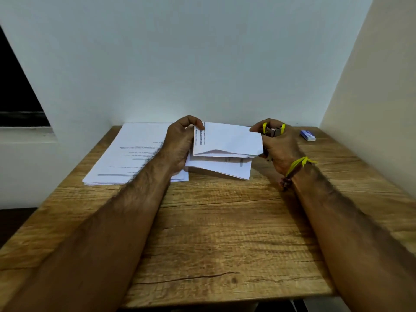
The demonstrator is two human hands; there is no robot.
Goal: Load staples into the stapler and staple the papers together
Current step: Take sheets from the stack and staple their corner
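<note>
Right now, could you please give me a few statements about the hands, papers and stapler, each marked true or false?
1. The left hand grips the folded papers. True.
2. The stapler lies on the table. False: the right hand holds it.
3. A paper stack lies left of the folded papers. True.
4. The small blue box sits on the paper stack. False: it lies on the table, far right.

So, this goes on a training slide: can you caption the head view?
Left hand holds a paper set while the right hand grips a yellow stapler at its corner.
</note>
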